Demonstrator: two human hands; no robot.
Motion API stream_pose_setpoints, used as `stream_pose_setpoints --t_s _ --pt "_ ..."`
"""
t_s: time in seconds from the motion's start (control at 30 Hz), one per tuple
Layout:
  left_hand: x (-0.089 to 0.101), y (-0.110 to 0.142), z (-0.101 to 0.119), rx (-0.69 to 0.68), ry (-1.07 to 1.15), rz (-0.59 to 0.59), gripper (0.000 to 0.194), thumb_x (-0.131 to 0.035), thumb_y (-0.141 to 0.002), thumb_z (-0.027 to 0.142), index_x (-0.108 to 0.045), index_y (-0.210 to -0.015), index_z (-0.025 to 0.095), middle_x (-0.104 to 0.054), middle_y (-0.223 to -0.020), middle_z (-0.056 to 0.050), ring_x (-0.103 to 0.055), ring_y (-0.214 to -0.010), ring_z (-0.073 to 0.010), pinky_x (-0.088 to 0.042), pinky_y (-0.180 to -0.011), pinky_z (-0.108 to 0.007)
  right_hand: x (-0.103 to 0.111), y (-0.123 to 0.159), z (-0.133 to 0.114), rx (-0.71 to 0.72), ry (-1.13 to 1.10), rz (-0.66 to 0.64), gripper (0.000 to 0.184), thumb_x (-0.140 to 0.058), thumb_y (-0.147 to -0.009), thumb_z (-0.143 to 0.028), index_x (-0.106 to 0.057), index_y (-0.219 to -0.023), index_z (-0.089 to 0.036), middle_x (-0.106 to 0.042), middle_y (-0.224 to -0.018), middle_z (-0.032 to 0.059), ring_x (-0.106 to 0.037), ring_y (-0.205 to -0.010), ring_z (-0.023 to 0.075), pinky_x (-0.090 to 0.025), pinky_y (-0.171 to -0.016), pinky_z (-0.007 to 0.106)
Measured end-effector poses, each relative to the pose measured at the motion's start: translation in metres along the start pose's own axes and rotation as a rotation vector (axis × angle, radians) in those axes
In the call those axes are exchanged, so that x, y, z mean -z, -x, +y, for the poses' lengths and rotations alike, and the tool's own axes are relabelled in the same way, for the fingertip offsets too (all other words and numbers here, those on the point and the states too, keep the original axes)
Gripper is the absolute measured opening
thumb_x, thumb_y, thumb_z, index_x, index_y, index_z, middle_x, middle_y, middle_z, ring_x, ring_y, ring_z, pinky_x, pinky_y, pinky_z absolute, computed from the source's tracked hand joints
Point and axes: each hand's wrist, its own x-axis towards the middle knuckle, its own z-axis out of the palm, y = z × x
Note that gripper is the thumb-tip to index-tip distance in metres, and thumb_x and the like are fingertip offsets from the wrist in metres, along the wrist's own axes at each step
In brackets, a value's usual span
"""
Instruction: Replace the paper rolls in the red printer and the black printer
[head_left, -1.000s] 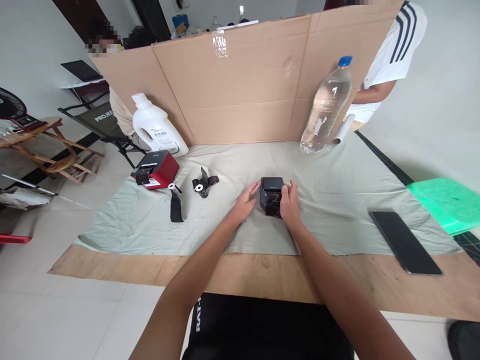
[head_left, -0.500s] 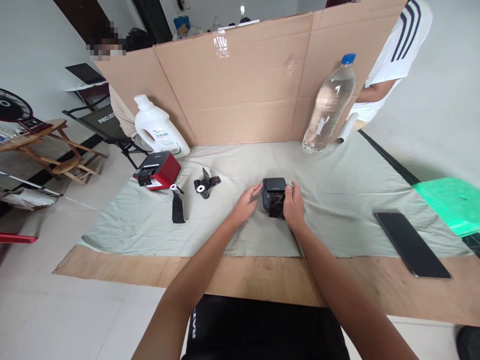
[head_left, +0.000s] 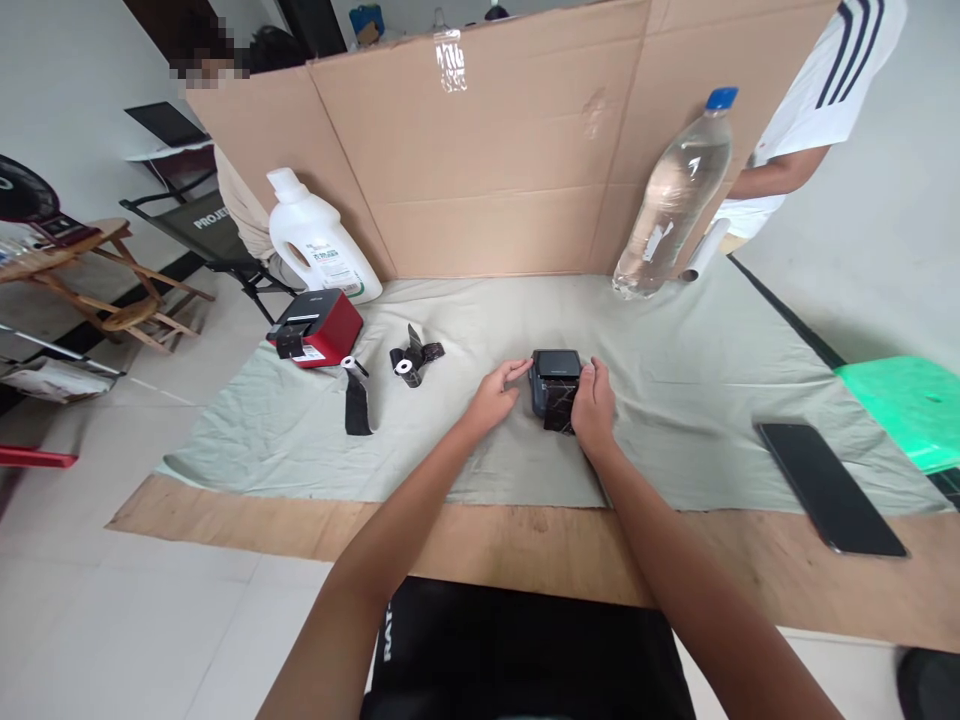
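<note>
A small dark box-shaped device (head_left: 556, 362), which looks like a mini printer, sits on the grey-green cloth in front of me. From its front a black patterned strip (head_left: 559, 405) hangs down. My right hand (head_left: 595, 408) grips the device's right side, thumb towards the top. On the other side, my left hand (head_left: 495, 397) has its fingers stretched out, the fingertips at the device's left edge. Off to the left lie a small roll with an unrolled black strip (head_left: 358, 402) and another roll with curled black strips (head_left: 409, 370). Behind them stands a red and black printer (head_left: 330, 327).
A white jug (head_left: 322, 245) and a clear bottle with a blue cap (head_left: 679, 195) lean against a cardboard screen (head_left: 487, 160). A phone (head_left: 832, 485) lies at the right front edge, with a green stool (head_left: 900, 410) beyond. Two people are behind the screen.
The view has shifted slightly, so things sit a little differently in the picture. Both hands stay beside the device, with only slight finger movement.
</note>
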Motion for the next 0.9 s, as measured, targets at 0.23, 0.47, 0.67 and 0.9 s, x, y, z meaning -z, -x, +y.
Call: stream_pose_setpoints --t_s 0.23,0.47,0.67,0.9 --pt "-0.001 -0.003 -0.004 -0.02 -0.022 -0.006 0.06 -0.047 -0.077 0.004 -0.055 -0.134 0.021 -0.059 -0.148 -0.006 -0.051 -0.143 -0.0241 -0.038 -0.123 -0.047 0.0 0.001 0.001 0.042 0.031 -0.001 0.073 -0.024 -0.099 -0.069 -0.055 -0.14 -0.017 -0.067 -0.132 0.0193 -0.061 -0.126 0.0332 -0.043 -0.109 0.05" --pt "-0.001 -0.005 -0.011 -0.106 0.02 -0.05 0.075 -0.046 -0.074 0.0 -0.046 -0.146 0.021 -0.05 -0.157 -0.007 -0.054 -0.14 -0.0241 -0.04 -0.12 -0.044 0.0 0.001 0.0 0.042 0.042 -0.008 0.077 -0.022 -0.099 -0.07 -0.054 -0.141 -0.014 -0.067 -0.132 0.0211 -0.061 -0.126 0.0338 -0.043 -0.108 0.049" --pt "-0.005 -0.024 -0.011 -0.069 0.075 -0.109 0.091 -0.051 -0.074 0.001 -0.029 -0.159 0.021 -0.029 -0.169 -0.01 -0.065 -0.108 -0.0216 -0.052 -0.103 -0.043 0.001 0.001 0.001 0.052 0.046 -0.003 0.074 -0.022 -0.1 -0.067 -0.054 -0.14 -0.015 -0.067 -0.131 0.0191 -0.061 -0.126 0.0302 -0.043 -0.109 0.045" --pt "-0.012 -0.037 -0.008 -0.007 0.189 -0.098 0.093 -0.059 -0.074 0.002 -0.03 -0.16 0.021 -0.027 -0.169 -0.013 -0.062 -0.094 -0.0179 -0.054 -0.098 -0.041 0.004 0.001 0.0 0.028 0.066 -0.007 0.074 -0.021 -0.1 -0.067 -0.053 -0.14 -0.013 -0.067 -0.132 0.02 -0.061 -0.126 0.0309 -0.044 -0.107 0.045"
